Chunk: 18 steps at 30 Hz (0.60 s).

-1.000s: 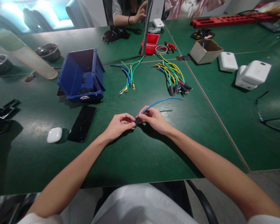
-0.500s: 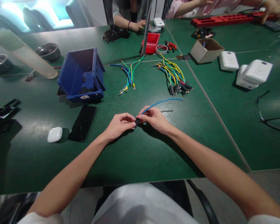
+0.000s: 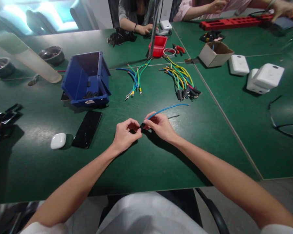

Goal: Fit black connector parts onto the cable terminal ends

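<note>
A blue wire (image 3: 169,107) runs from my fingers out to the right over the green table (image 3: 146,156). My right hand (image 3: 161,126) pinches its near end, where a small black sleeve (image 3: 142,126) sits. My left hand (image 3: 125,134) meets it fingertip to fingertip and grips that same black piece. Both hands hover just above the table's middle. The wire's metal tip is hidden between the fingers.
A blue bin (image 3: 86,79) holding black parts stands to the left, with a black phone (image 3: 87,129) and white earbud case (image 3: 58,140) nearer. Two bundles of coloured wires (image 3: 135,79) (image 3: 182,81) lie beyond. A cardboard box (image 3: 215,53), white devices (image 3: 266,78) and other people's hands (image 3: 144,29) are farther off.
My left hand has dropped slightly and its fingers have curled tighter around the black piece. The far end of the blue wire has shifted a little. People across the table moved their arms.
</note>
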Motion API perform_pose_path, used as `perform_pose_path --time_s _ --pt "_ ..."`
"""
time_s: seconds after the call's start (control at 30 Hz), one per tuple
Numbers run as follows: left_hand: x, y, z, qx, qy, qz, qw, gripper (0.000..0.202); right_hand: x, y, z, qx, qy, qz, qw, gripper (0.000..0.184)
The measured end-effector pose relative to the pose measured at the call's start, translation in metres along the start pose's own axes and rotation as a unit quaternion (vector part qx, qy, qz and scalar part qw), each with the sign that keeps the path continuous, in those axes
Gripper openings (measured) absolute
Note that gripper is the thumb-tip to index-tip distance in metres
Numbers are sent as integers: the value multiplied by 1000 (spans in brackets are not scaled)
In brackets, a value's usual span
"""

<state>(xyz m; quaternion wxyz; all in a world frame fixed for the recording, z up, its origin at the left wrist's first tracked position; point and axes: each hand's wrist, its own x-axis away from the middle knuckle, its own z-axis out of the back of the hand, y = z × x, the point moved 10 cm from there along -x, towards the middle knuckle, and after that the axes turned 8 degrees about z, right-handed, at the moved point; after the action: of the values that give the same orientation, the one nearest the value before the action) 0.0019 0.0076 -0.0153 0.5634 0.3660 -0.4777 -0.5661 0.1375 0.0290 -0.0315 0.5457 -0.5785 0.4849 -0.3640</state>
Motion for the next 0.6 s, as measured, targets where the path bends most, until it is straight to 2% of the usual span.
perform_pose_path --time_s 0.13,0.27,0.47,0.6 --pt "10 20 10 -92 68 -87 990 8 7 -3 2 22 49 -6 999 27" --pt "27 47 10 -192 118 -210 951 7 14 -8 -1 -7 92 -17 996 28" --pt "60 72 1 -266 164 -417 853 15 26 -16 -8 -51 149 -23 987 32" --pt "72 80 -15 -356 147 -483 787 10 30 -14 -12 -92 170 -44 980 34"
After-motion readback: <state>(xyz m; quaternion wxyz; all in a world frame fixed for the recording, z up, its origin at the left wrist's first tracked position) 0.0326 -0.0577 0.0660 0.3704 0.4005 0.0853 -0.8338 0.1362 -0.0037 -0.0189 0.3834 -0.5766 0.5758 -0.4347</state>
